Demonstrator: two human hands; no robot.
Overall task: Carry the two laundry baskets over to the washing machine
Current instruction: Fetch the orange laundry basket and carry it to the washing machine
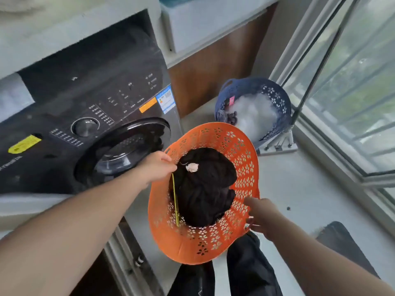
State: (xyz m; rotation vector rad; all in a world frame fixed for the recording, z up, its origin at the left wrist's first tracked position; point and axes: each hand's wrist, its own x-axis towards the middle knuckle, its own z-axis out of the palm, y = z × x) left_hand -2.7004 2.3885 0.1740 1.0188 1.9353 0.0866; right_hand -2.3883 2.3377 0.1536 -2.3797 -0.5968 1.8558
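An orange laundry basket [192, 242] with flower-shaped holes hangs in front of me, filled with dark clothes [205, 189]. My left hand [157, 167] grips its far-left rim, next to a yellow cord. My right hand [261, 216] holds the right rim handle. The basket is just right of the dark washing machine [85, 107], whose round door [126, 146] is shut. A blue basket [275, 99] with white laundry stands on the floor beyond, by the window.
A counter with a white sink [203, 24] and a wooden cabinet lies right of the machine. Glass window panels [352, 92] close the right side, with a metal stand foot [277, 146] by the blue basket. A dark mat [342, 242] lies on the floor. My dark trouser legs show below.
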